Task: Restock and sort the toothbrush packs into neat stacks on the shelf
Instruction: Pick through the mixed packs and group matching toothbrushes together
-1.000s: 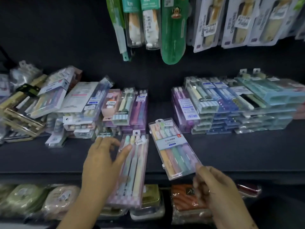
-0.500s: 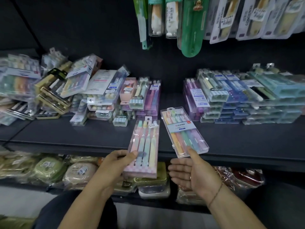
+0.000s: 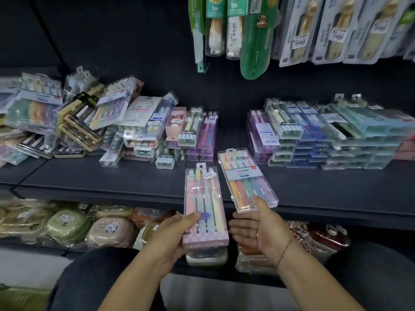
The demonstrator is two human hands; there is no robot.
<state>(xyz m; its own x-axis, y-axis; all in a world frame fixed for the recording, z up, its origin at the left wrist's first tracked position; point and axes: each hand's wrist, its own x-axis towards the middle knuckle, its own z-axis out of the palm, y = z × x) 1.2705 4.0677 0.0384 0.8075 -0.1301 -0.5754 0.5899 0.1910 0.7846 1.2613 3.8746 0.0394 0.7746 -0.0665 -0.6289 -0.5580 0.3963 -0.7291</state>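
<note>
shelf (image 3: 112, 182): dark board across mid frame, front edge running L to R.
neat stacks (image 3: 325, 135): mid right, on shelf; clear, blue & purple toothbrush packs in squared-off rows, several layers high.
messy pile (image 3: 89, 122): mid left, on shelf; mixed packs tilted & overlapping, some leaning on each other.
hanging packs (image 3: 314, 30): top centre to top right, carded items above shelf, incl. a green case.
lower-shelf goods (image 3: 67, 223): bottom left to centre, wrapped rounded boxes, green & beige.
pink pack (image 3: 203, 203): centre, just below shelf edge; 4 pastel brushes, checked pink base, heads pointing away. Far end over shelf front, near end held up in L hand.
clear pack (image 3: 244, 178): just R of pink pack, not touching it; angled, flat on shelf, near end overhanging the edge.
left hand (image 3: 173, 239): lower centre; thumb on pack front, fingers curled behind, gripping pink pack's lower L side.
right hand (image 3: 258, 227): lower centre-right, palm up, fingers straight & spread; thumb tip touches clear pack's near end, nothing clasped.
bracelet (image 3: 284, 250): thin band on R wrist.
</note>
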